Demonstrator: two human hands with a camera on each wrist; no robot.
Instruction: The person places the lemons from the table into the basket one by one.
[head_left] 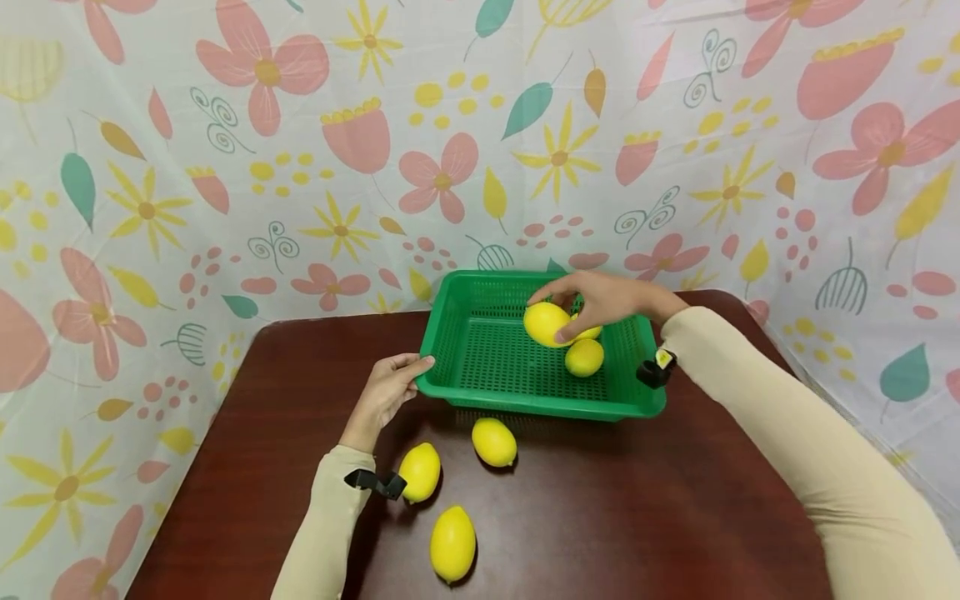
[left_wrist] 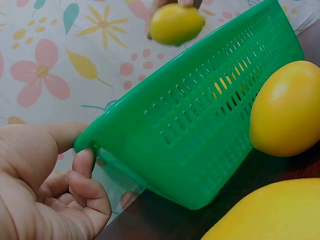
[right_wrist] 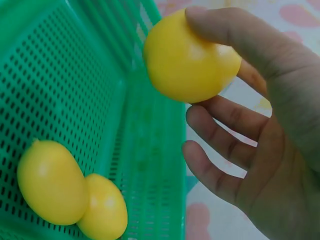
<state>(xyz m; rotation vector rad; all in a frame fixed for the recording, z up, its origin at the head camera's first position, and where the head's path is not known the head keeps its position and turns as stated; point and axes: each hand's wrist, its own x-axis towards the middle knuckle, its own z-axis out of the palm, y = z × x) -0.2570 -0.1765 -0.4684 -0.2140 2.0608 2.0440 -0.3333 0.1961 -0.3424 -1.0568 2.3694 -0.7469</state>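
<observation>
A green plastic basket (head_left: 517, 402) with slotted sides stands on the table. My left hand (head_left: 386, 390) pinches its left rim between thumb and fingers, as the left wrist view (left_wrist: 55, 185) also shows. Above the basket, my right hand (head_left: 603, 300) holds a lemon (head_left: 546, 323) between thumb and fingers; in the right wrist view that lemon (right_wrist: 192, 60) is off the basket floor. Two more lemons lie inside, one lemon (head_left: 584, 357) in plain sight and the other lemon (head_left: 588, 327) partly hidden behind the right hand. They touch in the right wrist view.
In front of the basket, three lemons lie on the dark wooden table (head_left: 637, 517): one lemon (head_left: 494, 442) near its front wall, one lemon (head_left: 420, 472) beside the left wrist, one lemon (head_left: 453, 544) nearest me. A flower-patterned cloth (head_left: 450, 108) hangs behind the table.
</observation>
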